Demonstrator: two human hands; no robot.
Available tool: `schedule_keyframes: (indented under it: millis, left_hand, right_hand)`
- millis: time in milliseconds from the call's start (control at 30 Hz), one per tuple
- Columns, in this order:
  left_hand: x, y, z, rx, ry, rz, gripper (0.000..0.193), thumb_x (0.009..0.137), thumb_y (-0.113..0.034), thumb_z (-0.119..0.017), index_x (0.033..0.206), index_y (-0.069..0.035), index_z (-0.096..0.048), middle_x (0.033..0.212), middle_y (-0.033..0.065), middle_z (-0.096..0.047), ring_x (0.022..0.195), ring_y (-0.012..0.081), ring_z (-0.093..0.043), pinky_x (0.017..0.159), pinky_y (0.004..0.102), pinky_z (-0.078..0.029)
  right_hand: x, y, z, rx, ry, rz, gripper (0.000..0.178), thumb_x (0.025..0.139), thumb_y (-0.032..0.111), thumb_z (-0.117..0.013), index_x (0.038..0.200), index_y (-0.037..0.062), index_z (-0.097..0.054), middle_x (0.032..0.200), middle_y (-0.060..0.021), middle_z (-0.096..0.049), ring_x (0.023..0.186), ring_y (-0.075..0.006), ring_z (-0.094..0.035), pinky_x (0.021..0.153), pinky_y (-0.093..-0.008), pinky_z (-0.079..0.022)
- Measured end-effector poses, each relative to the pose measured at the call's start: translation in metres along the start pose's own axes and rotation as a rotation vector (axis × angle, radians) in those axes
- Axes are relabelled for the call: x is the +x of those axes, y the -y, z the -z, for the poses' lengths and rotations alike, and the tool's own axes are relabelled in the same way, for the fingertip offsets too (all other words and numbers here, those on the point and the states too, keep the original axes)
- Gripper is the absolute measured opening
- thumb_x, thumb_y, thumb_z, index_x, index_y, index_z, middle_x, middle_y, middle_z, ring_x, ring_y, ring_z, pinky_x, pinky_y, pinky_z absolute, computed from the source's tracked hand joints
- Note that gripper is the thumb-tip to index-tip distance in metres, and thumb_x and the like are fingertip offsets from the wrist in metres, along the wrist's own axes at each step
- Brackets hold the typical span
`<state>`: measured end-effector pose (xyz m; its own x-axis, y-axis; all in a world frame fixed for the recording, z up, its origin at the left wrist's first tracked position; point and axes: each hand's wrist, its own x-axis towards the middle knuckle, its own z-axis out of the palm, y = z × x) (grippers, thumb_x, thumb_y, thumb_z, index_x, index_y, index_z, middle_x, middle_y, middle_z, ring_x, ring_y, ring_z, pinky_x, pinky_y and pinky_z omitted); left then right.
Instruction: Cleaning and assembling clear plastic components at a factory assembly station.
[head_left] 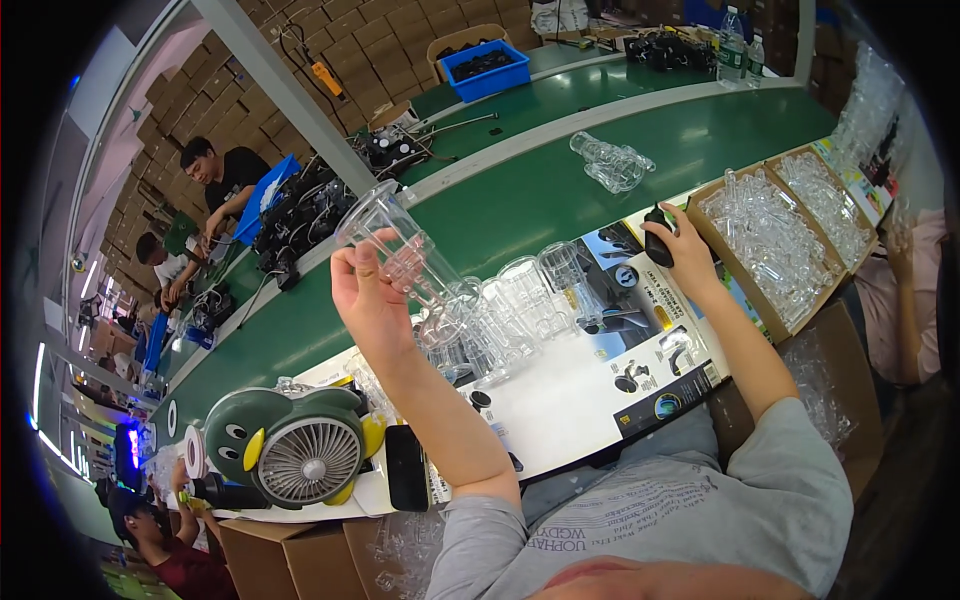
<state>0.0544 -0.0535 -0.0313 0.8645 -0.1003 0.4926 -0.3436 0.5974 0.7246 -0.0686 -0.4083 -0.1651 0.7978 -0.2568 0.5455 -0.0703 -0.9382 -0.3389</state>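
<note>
In front of me, raised over the work board, my left hand grips a clear plastic cup-shaped part with its wide round mouth tilted up to the left. At the far right of the board, my right hand has its fingers round a small black object of a kind I cannot make out. Several more clear plastic parts stand and lie clustered on the board between my hands. Another pair of clear parts lies farther off on the green conveyor belt.
Open cardboard trays full of small clear parts sit to my right. At left stand a green animal-shaped fan and a black phone. Across the belt are a blue bin, bundled black parts and water bottles. Co-workers sit at left.
</note>
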Motion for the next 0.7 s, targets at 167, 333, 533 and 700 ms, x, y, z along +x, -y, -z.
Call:
schedule_keyframes:
  millis: [167,333,533,700]
  left_hand:
    - [-0.004,-0.003,-0.008,0.025,-0.024,-0.019,0.026,0.087,-0.02,-0.059,0.084,-0.009,-0.036,0.094,0.016,-0.057,0.07,0.0226,-0.065,0.05,0.0256,-0.053]
    - [-0.007,-0.005,-0.015,0.055,0.032,-0.06,0.03,0.084,-0.019,-0.063,0.084,-0.008,-0.035,0.094,0.0147,-0.056,0.071,0.0217,-0.064,0.054,0.0234,-0.052]
    - [-0.019,-0.01,-0.031,0.148,0.131,-0.101,0.041,0.074,-0.009,-0.074,0.081,-0.009,-0.033,0.096,0.0141,-0.057,0.075,0.018,-0.061,0.063,0.022,-0.047]
    - [-0.024,-0.006,-0.049,0.407,0.195,-0.198,0.051,0.059,-0.001,-0.081,0.08,-0.008,-0.035,0.097,0.0138,-0.058,0.08,0.0165,-0.056,0.076,0.028,-0.046]
  right_hand:
    - [-0.006,-0.01,-0.001,-0.194,0.206,0.0,0.059,0.067,-0.011,-0.055,0.114,0.0252,-0.052,0.132,-0.0073,-0.038,0.107,-0.0305,-0.049,0.088,-0.0371,-0.045]
    - [0.0,0.021,0.028,-0.161,0.262,-0.018,0.057,0.068,-0.008,-0.056,0.116,0.0219,-0.051,0.129,-0.0084,-0.04,0.108,-0.0309,-0.048,0.088,-0.0379,-0.044]
    - [0.047,0.129,0.117,0.686,0.226,0.259,0.054,0.069,0.004,-0.067,0.12,0.014,-0.051,0.093,-0.0059,-0.058,0.079,-0.0127,-0.054,0.067,-0.0226,-0.043]
    - [0.071,0.169,0.144,0.497,0.354,0.417,0.056,0.067,0.009,-0.068,0.12,0.0176,-0.051,0.07,-0.001,-0.058,0.062,-0.0111,-0.054,0.056,-0.0234,-0.041]
